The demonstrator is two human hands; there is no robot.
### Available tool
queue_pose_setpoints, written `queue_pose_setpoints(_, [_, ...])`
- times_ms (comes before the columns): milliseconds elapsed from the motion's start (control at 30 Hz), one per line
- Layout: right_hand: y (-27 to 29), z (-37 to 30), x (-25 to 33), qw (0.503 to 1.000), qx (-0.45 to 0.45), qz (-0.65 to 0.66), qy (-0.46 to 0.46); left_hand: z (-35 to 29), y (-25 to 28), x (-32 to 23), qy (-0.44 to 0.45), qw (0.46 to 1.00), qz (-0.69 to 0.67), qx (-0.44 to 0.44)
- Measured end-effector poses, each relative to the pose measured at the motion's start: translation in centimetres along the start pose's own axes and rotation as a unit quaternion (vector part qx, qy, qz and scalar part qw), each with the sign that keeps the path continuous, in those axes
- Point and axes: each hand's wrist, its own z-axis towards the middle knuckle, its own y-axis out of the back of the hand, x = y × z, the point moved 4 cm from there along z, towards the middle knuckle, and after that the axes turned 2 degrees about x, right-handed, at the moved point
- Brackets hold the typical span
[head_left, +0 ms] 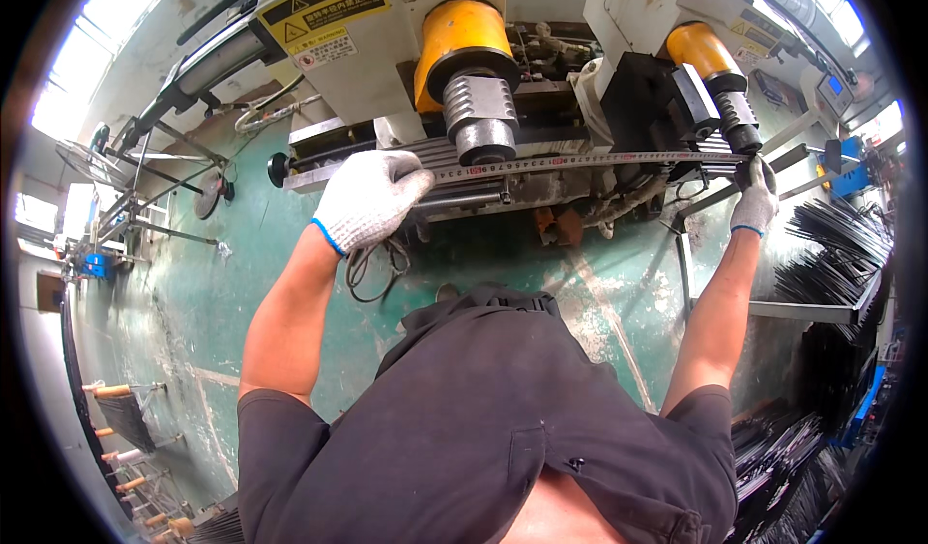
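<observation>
A steel measuring tape (590,160) stretches nearly level along the front of a machine, just below its two ridged metal heads. My left hand (372,196), in a white knit glove with a blue cuff, is closed on the tape's left end. The fingers of my right hand (758,196), gloved alike, are closed at the far right end of the tape, under the right metal head (739,124). Whatever else sits inside that grip is hidden. The left metal head (480,119) hangs just above the tape, below a yellow cylinder (466,37).
A second yellow cylinder (703,49) is on the machine's right side. A black knob (278,169) ends a rail at left. A cable loop (375,272) hangs below my left hand. Black rods (836,254) lie on a metal rack (797,309) at right.
</observation>
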Motion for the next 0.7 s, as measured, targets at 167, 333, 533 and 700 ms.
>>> queue_pose_setpoints(167, [-0.1,-0.18,-0.18,1.0,-0.006,0.001,0.004,-0.02,-0.06,0.02,0.004,1.0,-0.005,0.004])
queue_pose_setpoints(333, [-0.2,-0.36,0.05,1.0,-0.007,-0.003,0.004,-0.06,-0.14,0.08,0.008,1.0,-0.013,0.002])
queue_pose_setpoints(533, [-0.3,-0.43,0.06,1.0,-0.015,-0.005,0.001,-0.16,-0.13,0.05,-0.005,1.0,-0.003,-0.007])
queue_pose_setpoints(700, [-0.2,-0.25,-0.06,1.0,-0.009,0.001,0.0,-0.1,-0.18,0.05,-0.003,1.0,-0.007,-0.003])
